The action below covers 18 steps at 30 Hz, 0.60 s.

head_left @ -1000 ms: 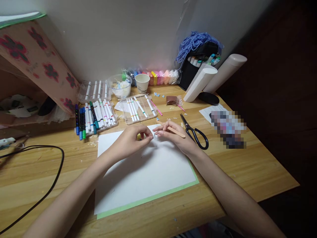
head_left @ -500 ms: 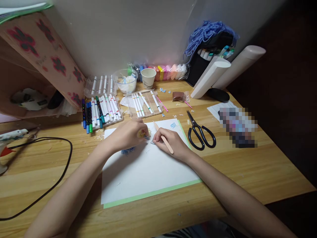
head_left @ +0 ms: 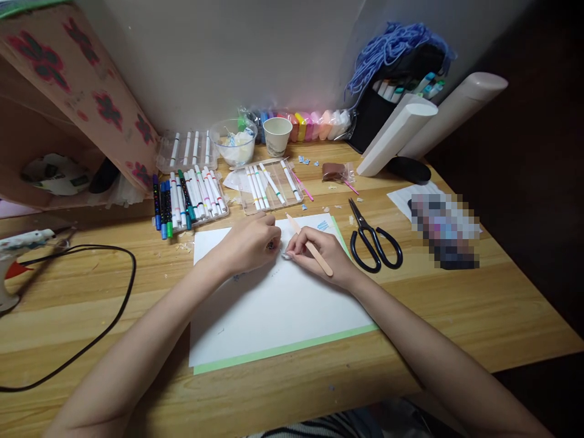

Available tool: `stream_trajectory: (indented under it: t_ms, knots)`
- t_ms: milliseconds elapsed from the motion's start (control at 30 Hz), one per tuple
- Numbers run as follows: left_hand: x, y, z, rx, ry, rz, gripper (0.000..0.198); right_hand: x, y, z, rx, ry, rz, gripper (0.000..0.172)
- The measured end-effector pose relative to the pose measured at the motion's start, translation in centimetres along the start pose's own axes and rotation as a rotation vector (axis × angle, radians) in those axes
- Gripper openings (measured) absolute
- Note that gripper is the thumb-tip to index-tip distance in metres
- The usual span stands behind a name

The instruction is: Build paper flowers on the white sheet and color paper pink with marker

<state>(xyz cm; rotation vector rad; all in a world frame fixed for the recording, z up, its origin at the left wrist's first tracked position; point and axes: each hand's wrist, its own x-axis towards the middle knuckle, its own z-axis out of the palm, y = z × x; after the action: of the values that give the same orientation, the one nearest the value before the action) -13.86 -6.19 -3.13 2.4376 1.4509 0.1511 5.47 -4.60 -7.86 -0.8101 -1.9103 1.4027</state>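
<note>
My right hand (head_left: 325,254) is closed, with a flat wooden craft stick (head_left: 314,250) lying between its fingers and slanting across the hand. At those fingertips there is also a small greyish-white piece (head_left: 286,255). Beside it, my left hand (head_left: 255,240) is curled with its fingers bent inward; a dark bluish bit shows in the curl, too hidden to name. Both hands rest over a white sheet of paper (head_left: 274,310) lying on a green sheet (head_left: 292,350). Blue scribble marks (head_left: 323,225) are near the paper's upper right corner.
Black-handled scissors (head_left: 374,240) lie right of the paper. Behind are white markers (head_left: 196,194), a paper cup (head_left: 277,135), a clear bowl (head_left: 235,143) and a brown packet (head_left: 334,171). A glue gun (head_left: 18,255) with a black cord (head_left: 130,286) is at left.
My left hand has turned and curled over the yellow and blue piece seen under it before. The fluffy blue clump beside it no longer shows. The craft stick has shifted slightly right and down.
</note>
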Motion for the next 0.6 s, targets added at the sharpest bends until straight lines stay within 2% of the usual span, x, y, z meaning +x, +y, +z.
stream_trajectory:
  t_ms: [233, 433, 533, 600]
  knots:
    - [-0.1, -0.3, -0.3, -0.039, 0.018, 0.028, 0.01, 0.2, 0.1, -0.1, 0.093, -0.081, 0.047, 0.018]
    - [-0.2, -0.5, -0.5, -0.036, 0.0, 0.039, 0.014, 0.7, 1.1, 0.4, -0.126, 0.049, 0.001, 0.015]
    - [-0.2, -0.6, -0.5, -0.039, -0.008, 0.05, 0.015, 0.7, 0.8, 0.1, -0.232, 0.114, -0.018, 0.014]
    - [-0.2, -0.7, -0.4, -0.044, -0.007, 0.048, 0.015, 0.5, 0.2, -0.5, -0.205, 0.156, 0.009, 0.017]
